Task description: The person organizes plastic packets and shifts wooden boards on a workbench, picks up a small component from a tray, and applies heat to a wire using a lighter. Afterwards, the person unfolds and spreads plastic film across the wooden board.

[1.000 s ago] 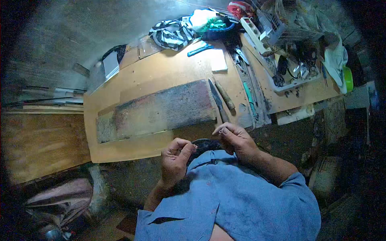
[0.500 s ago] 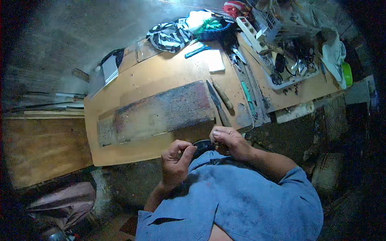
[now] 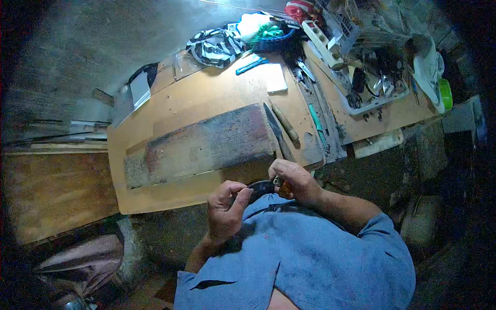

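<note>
Both hands are close together in front of my body, at the near edge of the table. My left hand point(image 3: 226, 209) is closed, thumb and forefinger pinched at the end of a dark, curved flat piece point(image 3: 262, 188). That piece spans the gap towards the other hand; what it is I cannot make out. My right hand point(image 3: 297, 181) is curled round a small amber-coloured object with a metal end point(image 3: 284, 190), at the piece's right end. Beyond them lie a knife point(image 3: 274, 124) and a wooden stick point(image 3: 285, 121), next to a worn, stained board point(image 3: 206, 142).
On the wooden table point(image 3: 170, 113) are a blue cutter point(image 3: 251, 65), a white pad point(image 3: 276, 77) and a striped bag point(image 3: 216, 47). To the right are a green-handled tool point(image 3: 316, 123), a power strip point(image 3: 321, 44) and a cluttered tray point(image 3: 374, 107).
My right hand has turned slightly, so the amber object and its metal end now show more clearly. My left hand stays almost where it was.
</note>
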A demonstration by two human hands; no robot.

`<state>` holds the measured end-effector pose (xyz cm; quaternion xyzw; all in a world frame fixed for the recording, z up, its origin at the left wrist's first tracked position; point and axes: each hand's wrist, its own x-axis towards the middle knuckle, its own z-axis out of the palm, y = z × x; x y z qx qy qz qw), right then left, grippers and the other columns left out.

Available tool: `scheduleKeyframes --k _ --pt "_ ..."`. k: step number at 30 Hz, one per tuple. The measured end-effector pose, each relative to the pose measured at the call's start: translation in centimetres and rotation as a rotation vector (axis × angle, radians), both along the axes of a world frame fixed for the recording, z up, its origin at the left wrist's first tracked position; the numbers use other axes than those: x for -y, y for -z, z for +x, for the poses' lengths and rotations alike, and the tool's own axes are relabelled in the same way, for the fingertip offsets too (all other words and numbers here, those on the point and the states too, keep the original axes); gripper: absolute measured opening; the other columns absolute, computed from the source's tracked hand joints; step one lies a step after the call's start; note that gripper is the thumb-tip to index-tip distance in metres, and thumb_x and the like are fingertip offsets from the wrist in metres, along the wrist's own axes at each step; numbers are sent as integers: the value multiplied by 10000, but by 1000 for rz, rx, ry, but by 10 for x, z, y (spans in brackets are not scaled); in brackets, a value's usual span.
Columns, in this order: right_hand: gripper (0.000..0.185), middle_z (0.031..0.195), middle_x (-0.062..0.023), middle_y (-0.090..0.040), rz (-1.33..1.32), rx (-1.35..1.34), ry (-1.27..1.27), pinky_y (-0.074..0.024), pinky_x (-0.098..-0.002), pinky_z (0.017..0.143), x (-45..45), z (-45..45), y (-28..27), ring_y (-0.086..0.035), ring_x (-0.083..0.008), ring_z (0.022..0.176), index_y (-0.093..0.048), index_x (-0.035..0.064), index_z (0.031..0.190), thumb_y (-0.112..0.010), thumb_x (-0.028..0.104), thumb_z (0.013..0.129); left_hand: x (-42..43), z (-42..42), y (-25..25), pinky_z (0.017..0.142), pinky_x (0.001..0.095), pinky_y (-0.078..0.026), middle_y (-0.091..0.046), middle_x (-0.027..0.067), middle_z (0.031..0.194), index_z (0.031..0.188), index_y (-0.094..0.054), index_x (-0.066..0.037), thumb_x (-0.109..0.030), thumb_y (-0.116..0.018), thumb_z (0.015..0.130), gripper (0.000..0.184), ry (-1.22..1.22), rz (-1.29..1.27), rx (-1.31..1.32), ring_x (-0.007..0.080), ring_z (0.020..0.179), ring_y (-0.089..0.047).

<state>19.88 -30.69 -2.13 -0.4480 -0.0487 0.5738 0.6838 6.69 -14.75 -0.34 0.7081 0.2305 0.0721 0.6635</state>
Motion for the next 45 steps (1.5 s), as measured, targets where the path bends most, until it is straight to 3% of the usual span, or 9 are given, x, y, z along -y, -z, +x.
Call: scheduleKeyframes --k 4,14,16,26,34,45 --pt "178 649 1 -473 -10 0 39 -289 -198 411 -4 -5 14 -387 -54 467 -476 97 889 -506 273 899 1 0 2 621 219 -407 -570 18 749 814 -601 -1 -69 -616 854 80 -5 2 2 71 694 -500" --pt "132 738 -12 -513 -1 -55 48 -400 -232 520 -4 -3 12 -470 -88 607 -496 89 864 -489 216 897 2 0 6 611 219 -410 -566 20 741 823 -597 3 -84 -620 857 96 -7 86 70 77 674 -501" --pt "129 702 0 -530 29 -9 57 -347 -197 460 -5 -5 19 -470 -67 538 -481 112 893 -484 241 903 1 -1 9 611 222 -411 -566 21 747 826 -596 3 -86 -619 858 97 0 74 89 78 675 -501" --pt "140 720 7 -522 34 48 63 -356 -191 485 -7 -7 21 -459 -58 558 -481 100 893 -474 239 907 2 -2 8 611 231 -414 -573 34 759 843 -607 11 -86 -616 861 98 -32 91 85 87 678 -507" --pt "131 685 14 -483 39 -35 53 -287 -199 429 -7 -7 13 -400 -59 508 -457 104 889 -479 233 893 3 0 2 602 229 -411 -573 25 738 818 -606 9 -79 -617 856 96 -26 160 48 80 665 -500" --pt "132 659 10 -468 6 -12 36 -267 -211 427 -7 -6 7 -375 -65 489 -453 112 877 -448 242 899 2 0 2 561 225 -391 -546 1 697 804 -600 -11 -79 -619 854 86 -22 139 17 64 622 -465"
